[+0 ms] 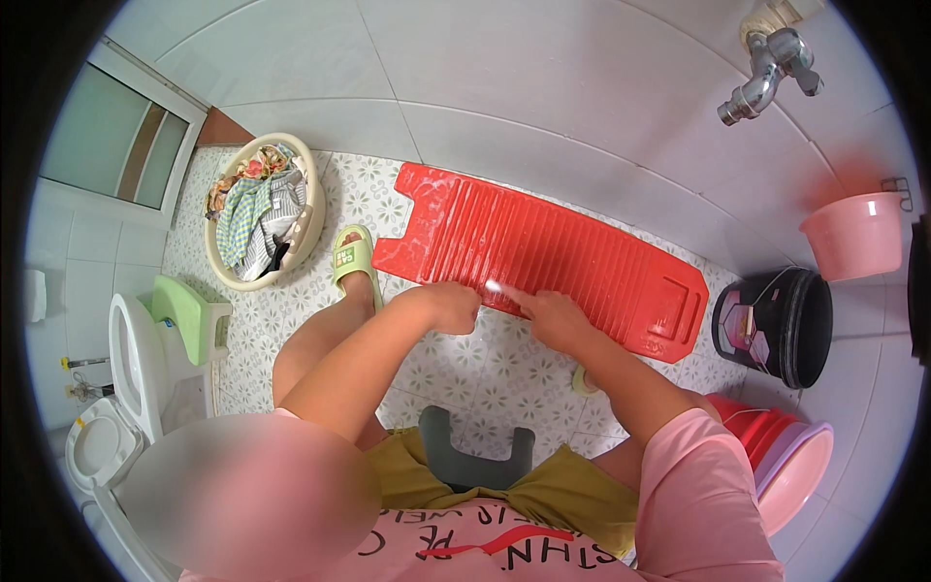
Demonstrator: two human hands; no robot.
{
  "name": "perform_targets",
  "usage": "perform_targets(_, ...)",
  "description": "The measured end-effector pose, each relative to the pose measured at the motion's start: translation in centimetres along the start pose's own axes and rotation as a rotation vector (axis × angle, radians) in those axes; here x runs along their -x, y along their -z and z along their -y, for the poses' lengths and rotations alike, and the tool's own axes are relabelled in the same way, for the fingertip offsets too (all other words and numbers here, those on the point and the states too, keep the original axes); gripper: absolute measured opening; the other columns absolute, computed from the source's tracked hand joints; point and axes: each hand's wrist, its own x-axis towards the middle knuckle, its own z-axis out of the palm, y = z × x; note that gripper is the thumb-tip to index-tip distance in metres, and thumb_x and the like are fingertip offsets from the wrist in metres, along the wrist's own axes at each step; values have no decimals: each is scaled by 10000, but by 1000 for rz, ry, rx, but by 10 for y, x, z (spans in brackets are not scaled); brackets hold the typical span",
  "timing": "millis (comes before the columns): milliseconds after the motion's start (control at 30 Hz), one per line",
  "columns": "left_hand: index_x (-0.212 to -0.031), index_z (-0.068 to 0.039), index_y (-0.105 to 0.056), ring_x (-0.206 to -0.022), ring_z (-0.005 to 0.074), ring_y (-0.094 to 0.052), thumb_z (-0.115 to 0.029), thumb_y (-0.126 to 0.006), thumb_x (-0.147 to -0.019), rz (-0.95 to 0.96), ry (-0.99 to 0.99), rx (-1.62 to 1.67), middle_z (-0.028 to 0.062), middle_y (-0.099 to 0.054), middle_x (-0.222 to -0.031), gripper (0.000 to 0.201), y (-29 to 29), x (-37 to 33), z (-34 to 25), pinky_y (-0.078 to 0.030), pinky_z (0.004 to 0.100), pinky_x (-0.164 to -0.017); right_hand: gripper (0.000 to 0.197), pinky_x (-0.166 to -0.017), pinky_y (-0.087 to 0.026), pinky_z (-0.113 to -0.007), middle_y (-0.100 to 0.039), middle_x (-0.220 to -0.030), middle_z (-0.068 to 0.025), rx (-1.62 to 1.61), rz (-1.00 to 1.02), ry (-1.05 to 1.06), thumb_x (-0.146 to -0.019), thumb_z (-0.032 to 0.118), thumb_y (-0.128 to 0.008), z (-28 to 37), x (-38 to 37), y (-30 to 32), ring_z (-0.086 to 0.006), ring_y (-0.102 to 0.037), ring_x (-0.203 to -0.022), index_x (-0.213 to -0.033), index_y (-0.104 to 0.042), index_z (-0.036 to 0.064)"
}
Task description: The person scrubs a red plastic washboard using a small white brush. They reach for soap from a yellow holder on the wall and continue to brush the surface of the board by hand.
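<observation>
Your left hand (451,308) is at the near edge of a red ribbed board (572,254), knuckles up, fingers curled in narrow; you cannot tell from above whether they grip anything. Your right hand (558,322) is just beside it, a gap between the two, index finger stretched out toward the board, the others bent under; whether they hold something, you cannot tell. A pale streak (497,287) shows at that fingertip, too blurred to name. Contact of either hand with the board: unclear. The board lies before you on the flower-patterned floor (451,373), slanting from upper left to lower right along the tiled wall (543,82), notched at its left end, a recessed panel at its right, wet-looking gloss on the ribs. Your left foot, in a light green slipper (354,254), stands near the notched end. Farther left, a cream oval basin (315,228) holds heaped clothes (254,209), checked, striped and floral. Right of the board: a black bucket (810,325) tipped toward you in view, a pink bucket (853,238) above it against the wall, a metal tap (766,78) higher up. Lower right, nested red and purple tubs (761,436). Between your knees, a grey curved piece (475,473). Far left, a white toilet (136,359) with a light green stool (186,320) beside it.
</observation>
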Motion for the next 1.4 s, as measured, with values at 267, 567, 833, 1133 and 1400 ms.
perform_targets(267,-930,-14,-633,-907,339,-616,-162,-541,-762,19,18,-33,192,-651,-933,243,-3,-4,0,-477,413,-792,700,-853,-447,-458,-596,-937,-194,1,10,62,-808,41,-465,-8,-1,-4,-346,-598,-915,-1422,-305,338)
perform_targets(567,-862,15,-647,-861,357,-625,-155,-519,-760,0,8,-60,209,-653,-877,236,-8,-5,1,-487,425,-762,645,-768,-474,-464,-597,-890,-197,-16,-122,-11,-853,88,-453,-10,-5,-2,-342,-612,-838,-1426,-290,337)
perform_targets(833,-857,22,-656,-872,357,-625,-146,-506,-761,11,-9,-59,212,-653,-897,245,-10,-9,3,-489,423,-774,656,-780,-466,-462,-598,-886,-202,-1,-163,-23,-838,62,-435,-6,-5,-4,-356,-603,-836,-1429,-293,310)
perform_targets(1133,-892,20,-653,-912,353,-619,-152,-503,-766,-15,57,-37,219,-648,-932,261,-9,-8,3,-483,423,-802,646,-776,-463,-471,-599,-905,-196,-2,-89,57,-837,48,-428,-12,-1,-13,-354,-601,-846,-1421,-315,299)
perform_targets(1400,-962,-3,-643,-923,350,-618,-152,-523,-764,18,69,-50,209,-653,-934,276,-7,-8,2,-481,420,-820,653,-783,-464,-471,-593,-919,-192,-30,-68,93,-838,44,-432,-15,-2,-15,-356,-601,-845,-1419,-316,319)
